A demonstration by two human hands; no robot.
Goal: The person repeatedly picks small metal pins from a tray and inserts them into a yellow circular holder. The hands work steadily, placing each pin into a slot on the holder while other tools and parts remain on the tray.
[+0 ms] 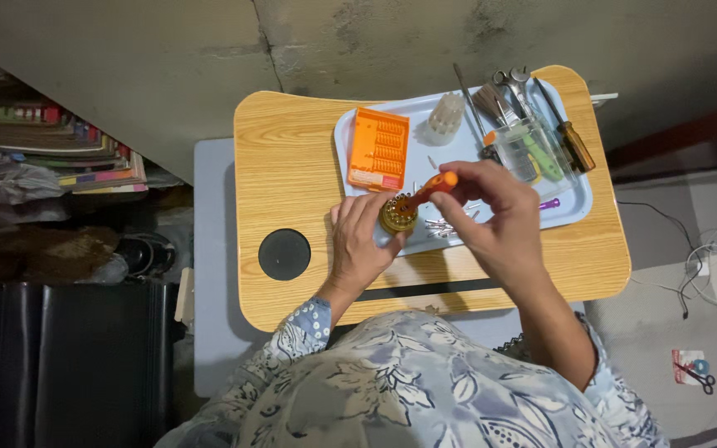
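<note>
At the frame's centre, the left hand (361,241) steadies a small round brass part (397,215) at the tray's (350,124) lower edge on the counter (292,166). The right hand (491,211) pinches an orange screwdriver (429,190), tip in the part; this looks like mid-turning, which calls for steady downward pressure.

Bench (292,158): small, light wood top, rounded corners, with a round black inset (284,254) near its front left and a dark slot (425,289) along the front edge. Lying directly on it: one pale blue tray (578,203), occupying the right half.
</note>
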